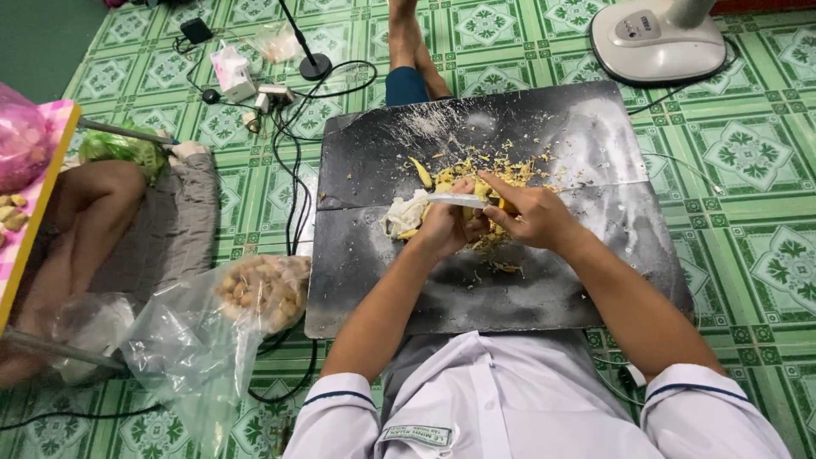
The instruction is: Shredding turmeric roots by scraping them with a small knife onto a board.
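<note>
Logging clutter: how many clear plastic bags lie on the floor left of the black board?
2: one bag of pale round pieces beside the board; one crumpled, seemingly empty bag farther left. Others may be hidden.

A clear plastic bag (pixel 255 293) of pale round pieces lies on the floor, left of the black board (pixel 510 289). A small white-and-pink carton (pixel 231 72) stands far left. A pink bag (pixel 21 136) sits at the left edge.

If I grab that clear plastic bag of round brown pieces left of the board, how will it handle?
The bag looks thin and crumpled, so probably floppy. Its contents are bunched at one end, so it would likely sag there, and loose pieces may shift.
</note>
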